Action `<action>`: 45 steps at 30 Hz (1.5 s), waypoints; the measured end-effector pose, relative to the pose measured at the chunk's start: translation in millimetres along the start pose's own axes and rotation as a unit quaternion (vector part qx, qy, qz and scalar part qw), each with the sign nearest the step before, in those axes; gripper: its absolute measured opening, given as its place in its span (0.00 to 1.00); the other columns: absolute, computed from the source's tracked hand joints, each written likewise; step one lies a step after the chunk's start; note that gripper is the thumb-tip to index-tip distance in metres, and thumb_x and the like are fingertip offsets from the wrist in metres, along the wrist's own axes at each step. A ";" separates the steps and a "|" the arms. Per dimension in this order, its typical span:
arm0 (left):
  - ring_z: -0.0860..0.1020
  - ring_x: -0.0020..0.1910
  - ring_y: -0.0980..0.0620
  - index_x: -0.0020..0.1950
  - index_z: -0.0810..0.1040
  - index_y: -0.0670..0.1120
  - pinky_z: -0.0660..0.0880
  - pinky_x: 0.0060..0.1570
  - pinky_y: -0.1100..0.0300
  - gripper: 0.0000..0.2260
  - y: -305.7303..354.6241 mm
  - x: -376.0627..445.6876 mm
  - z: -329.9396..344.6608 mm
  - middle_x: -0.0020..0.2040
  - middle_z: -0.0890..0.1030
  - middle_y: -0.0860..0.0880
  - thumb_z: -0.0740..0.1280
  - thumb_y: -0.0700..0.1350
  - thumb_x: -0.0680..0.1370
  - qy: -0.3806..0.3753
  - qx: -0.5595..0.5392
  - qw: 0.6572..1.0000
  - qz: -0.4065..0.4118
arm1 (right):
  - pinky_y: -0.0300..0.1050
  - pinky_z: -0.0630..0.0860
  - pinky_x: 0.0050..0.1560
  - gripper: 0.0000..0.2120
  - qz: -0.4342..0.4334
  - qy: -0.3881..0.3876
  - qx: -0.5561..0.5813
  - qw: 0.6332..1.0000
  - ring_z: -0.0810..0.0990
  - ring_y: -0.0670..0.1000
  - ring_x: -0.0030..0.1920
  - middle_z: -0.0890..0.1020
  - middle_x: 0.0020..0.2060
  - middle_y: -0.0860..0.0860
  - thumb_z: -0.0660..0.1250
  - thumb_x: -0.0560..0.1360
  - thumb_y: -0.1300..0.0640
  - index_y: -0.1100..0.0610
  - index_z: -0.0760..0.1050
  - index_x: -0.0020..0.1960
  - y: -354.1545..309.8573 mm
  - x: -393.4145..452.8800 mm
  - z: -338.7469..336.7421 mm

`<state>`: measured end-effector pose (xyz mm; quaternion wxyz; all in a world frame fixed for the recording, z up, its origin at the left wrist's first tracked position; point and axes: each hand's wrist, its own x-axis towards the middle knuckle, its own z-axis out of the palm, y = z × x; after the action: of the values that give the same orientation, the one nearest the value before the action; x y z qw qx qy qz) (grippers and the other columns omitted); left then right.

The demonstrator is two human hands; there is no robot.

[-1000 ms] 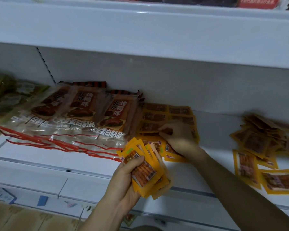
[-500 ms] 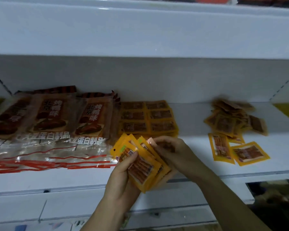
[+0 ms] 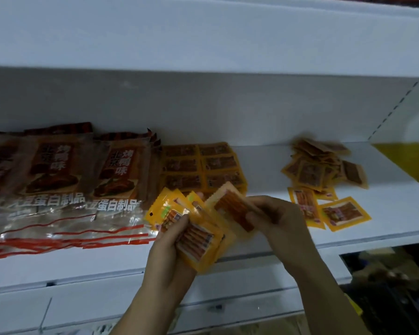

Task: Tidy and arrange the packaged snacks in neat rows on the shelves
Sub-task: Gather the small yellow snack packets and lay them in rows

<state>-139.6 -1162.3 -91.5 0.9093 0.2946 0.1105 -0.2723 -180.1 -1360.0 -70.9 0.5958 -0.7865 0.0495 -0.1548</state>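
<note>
My left hand (image 3: 169, 245) grips a fanned stack of small yellow snack packets (image 3: 198, 240) in front of the white shelf (image 3: 385, 228). My right hand (image 3: 278, 218) pinches one yellow packet (image 3: 232, 206) at the top of that fan. Behind the hands, more yellow packets lie flat in two neat rows (image 3: 201, 165) on the shelf. A loose, untidy pile of the same packets (image 3: 317, 165) lies at the right, with two single packets (image 3: 344, 213) in front of it.
Large clear bags with brown labels and red trim (image 3: 65, 184) overlap in a row on the shelf's left half. The upper shelf's white front (image 3: 203, 39) overhangs. A yellow panel (image 3: 406, 160) stands at the far right. A lower white shelf edge (image 3: 82, 298) runs below.
My right hand has come back from the flat rows on the shelf to the stack in my left hand and now pinches one packet there. The view has swung right.
</note>
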 end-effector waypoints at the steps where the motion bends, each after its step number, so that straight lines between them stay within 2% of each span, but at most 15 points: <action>1: 0.84 0.57 0.39 0.66 0.82 0.45 0.78 0.59 0.35 0.18 -0.2 -0.9 1.3 0.61 0.84 0.41 0.65 0.45 0.77 0.004 -0.002 1.000 0.002 | 0.45 0.81 0.48 0.22 -0.024 0.042 -0.006 0.999 0.86 0.49 0.47 0.88 0.44 0.47 0.71 0.74 0.73 0.46 0.86 0.49 4.1 5.9 -6.6; 5: 0.84 0.59 0.43 0.63 0.83 0.41 0.84 0.44 0.43 0.16 -4.0 -3.9 6.8 0.62 0.83 0.39 0.62 0.42 0.79 0.008 -0.076 0.997 0.022 | 0.38 0.77 0.48 0.22 -0.111 0.101 -0.132 0.980 0.84 0.43 0.47 0.85 0.43 0.37 0.75 0.72 0.69 0.39 0.83 0.46 25.5 35.8 -14.2; 10: 0.84 0.59 0.43 0.64 0.82 0.39 0.84 0.46 0.45 0.17 -12.0 -9.2 10.5 0.63 0.82 0.38 0.63 0.41 0.78 0.026 -0.079 0.995 0.062 | 0.34 0.74 0.47 0.18 -0.177 0.092 -0.200 0.959 0.79 0.46 0.45 0.80 0.42 0.47 0.75 0.67 0.73 0.52 0.88 0.46 66.6 49.3 9.1; 13: 0.85 0.55 0.41 0.66 0.80 0.41 0.83 0.52 0.42 0.18 -16.1 -12.6 10.8 0.63 0.82 0.38 0.65 0.41 0.77 0.051 -0.077 0.992 0.090 | 0.28 0.67 0.44 0.12 -0.219 0.088 -0.275 0.932 0.77 0.48 0.44 0.80 0.41 0.48 0.74 0.67 0.70 0.55 0.88 0.44 80.8 48.9 15.4; 20: 0.86 0.49 0.43 0.65 0.79 0.43 0.84 0.47 0.47 0.18 -31.7 -14.2 15.1 0.57 0.84 0.40 0.67 0.40 0.75 0.082 -0.078 0.985 0.127 | 0.48 0.68 0.49 0.07 -0.183 0.037 -0.286 0.940 0.73 0.48 0.51 0.80 0.43 0.43 0.68 0.71 0.53 0.49 0.85 0.44 78.7 40.4 19.0; 23: 0.86 0.50 0.43 0.67 0.78 0.44 0.84 0.45 0.47 0.19 -32.8 -14.7 21.2 0.56 0.85 0.41 0.67 0.41 0.76 0.084 -0.079 0.985 0.130 | 0.47 0.72 0.47 0.12 -0.152 0.039 -0.191 0.969 0.77 0.45 0.50 0.82 0.44 0.42 0.64 0.75 0.46 0.49 0.84 0.45 58.4 26.4 14.8; 25: 0.85 0.53 0.41 0.72 0.74 0.42 0.83 0.47 0.45 0.22 -31.6 -15.0 24.8 0.61 0.83 0.39 0.69 0.41 0.77 0.089 -0.073 0.986 0.124 | 0.49 0.79 0.44 0.15 -0.040 -0.075 -0.035 0.996 0.83 0.47 0.45 0.85 0.41 0.46 0.63 0.76 0.43 0.51 0.83 0.47 34.5 11.5 14.7; 28: 0.80 0.57 0.38 0.76 0.70 0.41 0.78 0.49 0.39 0.28 -30.5 -18.1 30.6 0.66 0.78 0.38 0.71 0.47 0.78 0.090 -0.050 0.987 0.120 | 0.52 0.80 0.39 0.15 0.094 -0.212 0.111 0.966 0.83 0.56 0.36 0.85 0.37 0.58 0.66 0.77 0.48 0.59 0.83 0.46 15.4 -8.2 18.8; 31: 0.81 0.61 0.39 0.74 0.73 0.41 0.79 0.57 0.40 0.23 -27.4 -20.9 27.1 0.66 0.80 0.39 0.69 0.44 0.79 0.080 -0.058 0.986 0.134 | 0.53 0.80 0.40 0.14 0.148 -0.167 0.150 0.963 0.83 0.59 0.37 0.85 0.38 0.61 0.70 0.76 0.48 0.59 0.84 0.44 18.1 -12.7 20.3; 33: 0.83 0.60 0.41 0.73 0.75 0.43 0.82 0.55 0.45 0.22 -22.7 -26.2 22.9 0.66 0.81 0.39 0.66 0.42 0.79 0.069 -0.074 0.984 0.146 | 0.54 0.81 0.39 0.12 0.168 -0.118 0.147 0.968 0.83 0.58 0.37 0.85 0.38 0.59 0.72 0.77 0.48 0.57 0.85 0.45 21.8 -7.9 16.7; 36: 0.83 0.60 0.42 0.74 0.74 0.43 0.84 0.46 0.48 0.21 -14.5 -37.5 17.6 0.64 0.82 0.39 0.63 0.40 0.79 0.048 -0.076 0.985 0.150 | 0.46 0.75 0.31 0.06 0.121 -0.070 0.074 0.987 0.79 0.52 0.31 0.83 0.33 0.56 0.68 0.80 0.59 0.58 0.84 0.47 23.1 17.4 7.1; 39: 0.84 0.57 0.41 0.73 0.74 0.42 0.84 0.40 0.48 0.21 -9.7 -46.7 11.7 0.63 0.82 0.38 0.62 0.38 0.79 0.047 -0.077 0.987 0.132 | 0.42 0.80 0.32 0.05 0.123 -0.142 0.001 0.982 0.83 0.46 0.33 0.86 0.40 0.53 0.68 0.80 0.63 0.61 0.81 0.55 8.0 50.6 11.8; 41: 0.84 0.59 0.40 0.73 0.73 0.42 0.84 0.43 0.46 0.21 -8.5 -50.5 6.9 0.64 0.82 0.38 0.61 0.37 0.80 0.050 -0.071 0.989 0.117 | 0.33 0.78 0.32 0.07 0.121 -0.180 -0.062 0.974 0.83 0.40 0.34 0.83 0.46 0.49 0.69 0.80 0.62 0.57 0.78 0.57 -3.2 70.9 23.4; 43: 0.83 0.61 0.39 0.72 0.74 0.43 0.84 0.46 0.43 0.19 -6.6 -53.7 2.1 0.64 0.82 0.38 0.61 0.37 0.80 0.058 -0.064 0.990 0.108 | 0.29 0.73 0.36 0.10 0.081 -0.179 -0.189 0.962 0.81 0.41 0.41 0.80 0.51 0.44 0.70 0.80 0.56 0.49 0.77 0.60 -8.8 89.5 36.6; 45: 0.82 0.61 0.37 0.70 0.76 0.42 0.83 0.46 0.40 0.20 -3.2 -57.7 -3.3 0.64 0.82 0.36 0.60 0.37 0.78 0.054 -0.075 0.991 0.097 | 0.36 0.73 0.47 0.12 0.049 -0.182 -0.295 0.937 0.79 0.49 0.53 0.80 0.58 0.47 0.71 0.79 0.51 0.48 0.79 0.61 -7.5 103.4 51.1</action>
<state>-189.2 -1137.7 -74.8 0.9437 0.2496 0.1501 -0.1571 -67.6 -1337.9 -57.1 0.3431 -0.9381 0.0222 0.0423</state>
